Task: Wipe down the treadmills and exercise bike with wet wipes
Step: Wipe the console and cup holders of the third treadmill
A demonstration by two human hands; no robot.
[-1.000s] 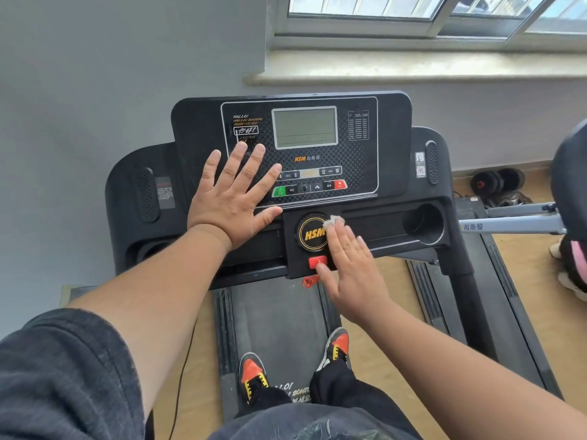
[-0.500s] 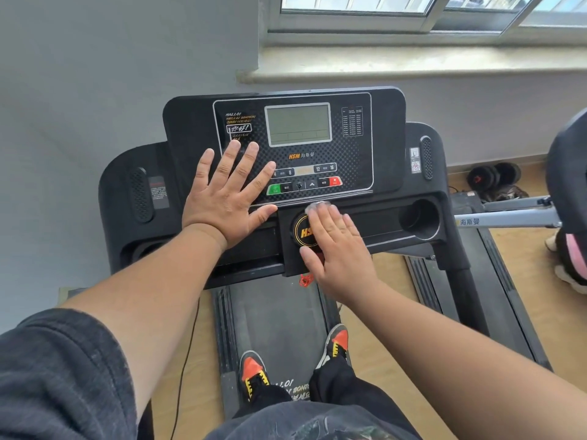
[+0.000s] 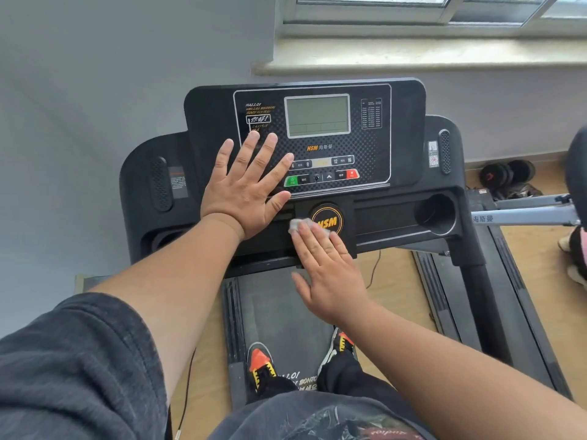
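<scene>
I stand on a black treadmill whose console (image 3: 403,122) faces me, with a grey screen and a row of buttons. My left hand (image 3: 246,188) lies flat with spread fingers on the console's left side. My right hand (image 3: 327,268) presses a small white wet wipe (image 3: 298,224) with straight fingers against the panel just left of the round orange HSM badge (image 3: 330,217). Most of the wipe is hidden under the fingertips.
A cup holder (image 3: 436,214) sits at the console's right. A second treadmill (image 3: 524,217) stands to the right, with dumbbells (image 3: 505,174) on the wooden floor by the wall. A window sill (image 3: 413,58) runs above. My shoes (image 3: 263,363) rest on the belt.
My right hand has slid the wipe left and down across the HSM badge, which now shows. The left hand stays flat on the console. The view has shifted slightly.
</scene>
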